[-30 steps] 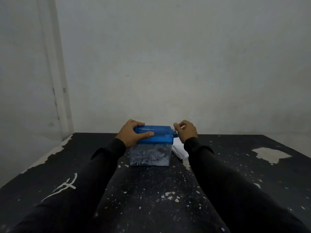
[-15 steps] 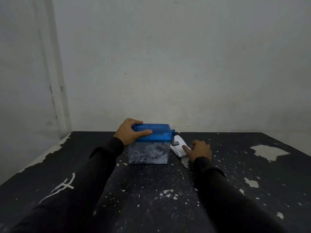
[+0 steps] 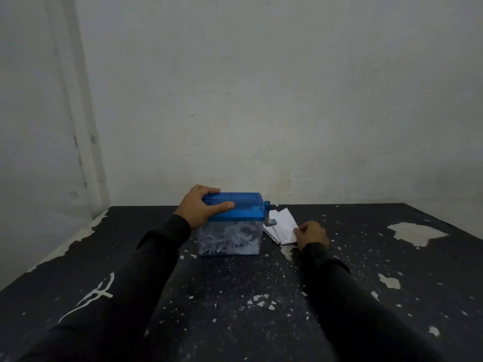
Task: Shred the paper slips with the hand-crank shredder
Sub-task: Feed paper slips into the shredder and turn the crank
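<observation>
1. Black table point(image 3: 235, 296): one, its paint chipped in many pale flecks and two larger bare patches at right. It runs from the near edge back to the wall.
2. Sleeves: two, black; the left sleeve point(image 3: 109, 296) bears one white mark.
3. Right hand point(image 3: 312, 235): one, on the table just right of the paper slips. Thumb and fingertips pinch the near right edge of the top slip; the remaining fingers are curled.
4. Paper slips point(image 3: 283, 226): one small white stack lying flat, touching the table immediately right of the shredder. The exact number of slips cannot be told.
5. Shredder point(image 3: 232, 223): one, standing upright at table centre, with a blue lid over a clear bin. The bin holds a tangle of white shreds, uncountable.
6. Crank point(image 3: 269, 214): one, on the lid's right end, hanging downward above the slips; no hand touches it.
7. Left hand point(image 3: 201, 207): one, clamped on the lid's left end, thumb along the front face, fingers curled over the top.
8. Pale wall point(image 3: 261, 100): plain, with a corner at left.
</observation>
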